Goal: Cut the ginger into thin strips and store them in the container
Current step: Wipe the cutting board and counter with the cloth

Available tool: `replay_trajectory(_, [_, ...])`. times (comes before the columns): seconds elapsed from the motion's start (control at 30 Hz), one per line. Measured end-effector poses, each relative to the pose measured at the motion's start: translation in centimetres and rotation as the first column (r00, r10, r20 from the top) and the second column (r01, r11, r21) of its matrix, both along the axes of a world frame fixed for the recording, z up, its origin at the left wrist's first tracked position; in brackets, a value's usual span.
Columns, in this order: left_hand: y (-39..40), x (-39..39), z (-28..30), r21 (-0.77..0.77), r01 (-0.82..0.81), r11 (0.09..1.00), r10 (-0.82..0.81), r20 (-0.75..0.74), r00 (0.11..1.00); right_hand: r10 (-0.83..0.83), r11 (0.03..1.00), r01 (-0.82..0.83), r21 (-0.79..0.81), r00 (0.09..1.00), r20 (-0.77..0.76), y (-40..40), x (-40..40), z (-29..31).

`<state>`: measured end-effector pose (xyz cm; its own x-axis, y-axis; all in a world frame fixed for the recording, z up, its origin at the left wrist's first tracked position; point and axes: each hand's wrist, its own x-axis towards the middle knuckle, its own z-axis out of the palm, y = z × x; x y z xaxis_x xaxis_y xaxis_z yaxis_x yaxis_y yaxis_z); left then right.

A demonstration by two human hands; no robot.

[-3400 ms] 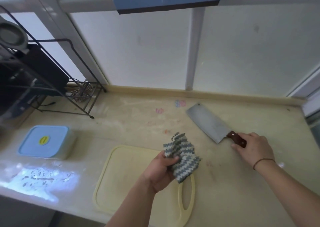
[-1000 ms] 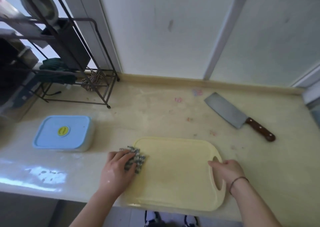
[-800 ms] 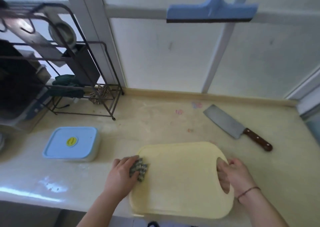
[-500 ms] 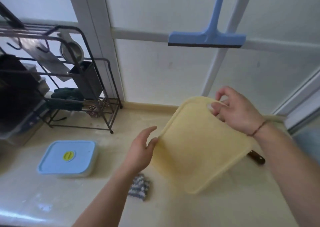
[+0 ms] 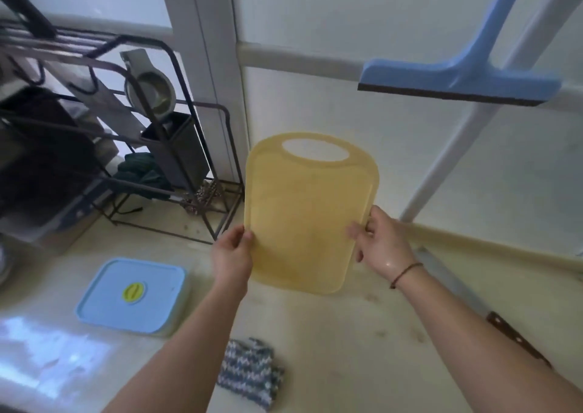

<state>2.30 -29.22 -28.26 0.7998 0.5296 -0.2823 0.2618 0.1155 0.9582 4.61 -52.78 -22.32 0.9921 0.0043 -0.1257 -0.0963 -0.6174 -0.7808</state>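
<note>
Pale counter (image 5: pixel 362 343) under frosted window. Left hand (image 5: pixel 232 256) and right hand (image 5: pixel 383 243) grasp upright cutting board (image 5: pixel 307 220) by its sides. Container (image 5: pixel 132 295), lid on, left of fingers. Ginger unseen; knife (image 5: pixel 482 305) partly behind right forearm.

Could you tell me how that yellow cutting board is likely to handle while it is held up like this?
The cutting board looks thin yet stays flat, so probably stiff and light. The left hand and right hand grip only its side edges; its smooth plastic may be slippery.

Matt yellow plastic cutting board (image 5: pixel 310 223), knitted cloth (image 5: pixel 250 373), glossy counter (image 5: pixel 362 333)
</note>
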Motion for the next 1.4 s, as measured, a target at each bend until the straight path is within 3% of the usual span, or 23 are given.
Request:
replay_trajectory(0.13, [0.4, 3.3, -1.2, 0.064, -0.076, 0.995, 0.074, 0.032, 0.997, -0.058, 0.997, 0.063, -0.033, 0.988, 0.140, 1.5, 4.9, -0.7])
replay_trajectory(0.27, [0.5, 7.3, -1.4, 0.132, -0.115, 0.985, 0.113, 0.020, 0.993, -0.054, 0.998, 0.058, -0.015, 0.982, 0.183, 1.8, 9.0, -0.9])
replay_trajectory(0.47, [1.0, 10.2, -1.0, 0.462, 0.011, 0.887, 0.000, -0.024, 1.000, -0.061, 0.998, 0.065, -0.013, 0.978, 0.201, 2.0, 11.5, -2.9])
replay_trajectory(0.63, [0.7, 11.1, -0.6, 0.485, 0.086, 0.870, -0.058, -0.074, 0.996, -0.090, 0.995, 0.079, 0.068, 0.981, 0.174, 1.7, 12.1, -3.3])
replay_trajectory(0.73, [0.8, 10.2, -1.0, 0.519, 0.180, 0.835, -0.135, -0.124, 0.983, -0.157, 0.970, 0.130, 0.204, 0.980, 0.121, 1.4, 11.6, -3.9])
replay_trajectory(0.83, [1.2, 7.3, -2.2, 0.596, 0.274, 0.755, -0.220, -0.164, 0.962, -0.316, 0.944, 0.257, 0.208, 0.885, 0.341, 1.3, 7.8, -6.0])
replay_trajectory(0.9, [1.7, 4.3, -3.4, 0.641, 0.279, 0.714, -0.271, -0.114, 0.956, -0.144, 0.989, 0.097, 0.115, 0.837, 0.528, 2.9, 2.0, -8.6])
replay_trajectory(0.93, [2.0, 2.4, -4.0, 0.668, 0.265, 0.696, -0.291, -0.076, 0.954, 0.084, 0.994, -0.105, 0.009, 0.849, 0.521, 4.4, -1.9, -9.9])
replay_trajectory(0.97, [2.4, 0.6, -4.8, 0.688, 0.250, 0.681, -0.307, -0.042, 0.951, 0.335, 0.941, -0.323, -0.102, 0.836, 0.436, 6.1, -5.8, -11.3])
replay_trajectory(1.03, [3.1, -2.8, -6.2, 0.710, 0.251, 0.658, -0.341, -0.016, 0.940, 0.698, 0.707, -0.634, -0.314, 0.696, 0.167, 8.9, -12.4, -14.3])
replay_trajectory(1.1, [3.6, -4.8, -7.3, 0.719, 0.315, 0.619, -0.401, -0.056, 0.915, 0.810, 0.545, -0.664, -0.511, 0.574, 0.117, 10.1, -16.2, -17.6])
replay_trajectory(1.13, [3.7, -5.3, -7.8, 0.722, 0.345, 0.600, -0.429, -0.074, 0.900, 0.810, 0.554, -0.654, -0.516, 0.565, 0.154, 9.9, -16.6, -18.4])
replay_trajectory(1.23, [3.2, -5.6, -8.1, 0.730, 0.352, 0.586, -0.474, -0.044, 0.880, 0.634, 0.771, -0.595, -0.226, 0.684, 0.361, 7.1, -15.1, -17.6])
replay_trajectory(1.33, [1.8, -5.0, -7.4, 0.693, 0.356, 0.626, -0.467, -0.032, 0.884, 0.283, 0.958, -0.236, -0.162, 0.865, 0.414, 0.3, -10.2, -14.7])
replay_trajectory(1.4, [0.6, -4.7, -6.9, 0.660, 0.370, 0.654, -0.463, -0.037, 0.886, 0.062, 0.977, 0.017, -0.211, 0.929, 0.364, -5.0, -6.3, -13.2])
